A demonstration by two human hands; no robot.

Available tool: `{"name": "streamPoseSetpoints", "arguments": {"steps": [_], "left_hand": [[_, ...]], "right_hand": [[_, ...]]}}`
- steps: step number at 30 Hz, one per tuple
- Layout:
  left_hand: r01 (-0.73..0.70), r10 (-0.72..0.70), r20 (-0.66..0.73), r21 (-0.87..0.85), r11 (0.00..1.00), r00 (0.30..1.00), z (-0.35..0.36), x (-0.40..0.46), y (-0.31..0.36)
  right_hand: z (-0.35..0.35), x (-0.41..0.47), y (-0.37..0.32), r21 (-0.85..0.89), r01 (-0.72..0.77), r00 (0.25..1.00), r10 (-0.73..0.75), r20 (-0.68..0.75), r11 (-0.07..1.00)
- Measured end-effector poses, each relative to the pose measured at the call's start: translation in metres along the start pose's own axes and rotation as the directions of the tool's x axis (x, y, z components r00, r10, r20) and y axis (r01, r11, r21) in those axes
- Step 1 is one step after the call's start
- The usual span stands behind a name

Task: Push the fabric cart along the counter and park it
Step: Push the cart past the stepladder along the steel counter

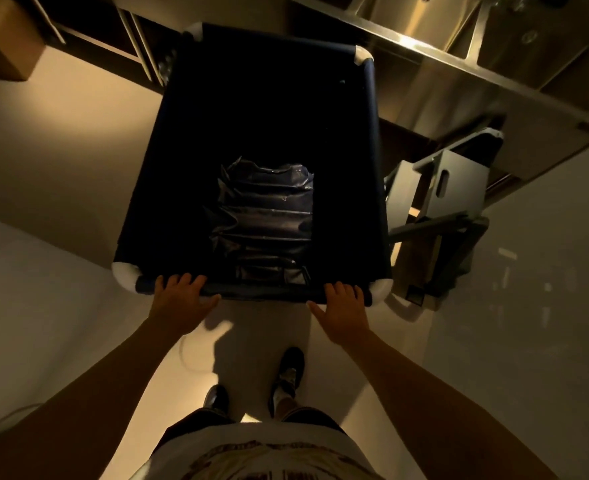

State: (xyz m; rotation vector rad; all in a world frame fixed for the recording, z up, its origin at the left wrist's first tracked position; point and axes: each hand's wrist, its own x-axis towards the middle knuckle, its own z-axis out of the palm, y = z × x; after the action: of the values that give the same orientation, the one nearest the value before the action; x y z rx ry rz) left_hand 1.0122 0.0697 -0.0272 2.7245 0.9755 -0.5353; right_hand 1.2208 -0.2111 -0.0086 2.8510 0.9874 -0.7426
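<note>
The fabric cart [378,140] is a deep black cloth bin with white corner caps, directly in front of me on the pale floor. Shiny dark folded bags [269,216] lie at its bottom. My left hand [179,299] grips the near rim close to the left corner, fingers curled over the bar. My right hand [345,306] rests on the same rim near the right corner, fingers over the bar and thumb spread out. The steel counter [459,64] with sinks runs along the cart's right side and beyond.
A grey step stool [449,188] and a dark frame [442,244] stand under the counter, just right of the cart. Dark open shelving [113,39] and a cardboard box [6,39] lie ahead to the left. My feet [286,375] stand behind the cart.
</note>
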Motion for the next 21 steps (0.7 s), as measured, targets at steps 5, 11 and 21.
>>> {"name": "streamPoseSetpoints", "arguments": {"steps": [5, 11, 21], "left_hand": [[0.055, -0.056, 0.088, 0.012, 0.998, 0.995, -0.010, 0.020, 0.010], [0.085, -0.083, 0.103, -0.008, 0.996, 0.991, -0.017, 0.034, 0.018], [0.111, -0.112, 0.063, 0.018, 0.994, 0.992, -0.024, 0.062, 0.028]], "right_hand": [[-0.007, 0.024, 0.012, -0.009, 0.053, 0.999, -0.053, -0.011, 0.999], [-0.020, 0.052, 0.021, -0.037, 0.095, 0.995, -0.096, -0.030, 0.995], [-0.046, 0.091, 0.026, -0.081, 0.124, 0.992, -0.125, -0.008, 0.989]]}}
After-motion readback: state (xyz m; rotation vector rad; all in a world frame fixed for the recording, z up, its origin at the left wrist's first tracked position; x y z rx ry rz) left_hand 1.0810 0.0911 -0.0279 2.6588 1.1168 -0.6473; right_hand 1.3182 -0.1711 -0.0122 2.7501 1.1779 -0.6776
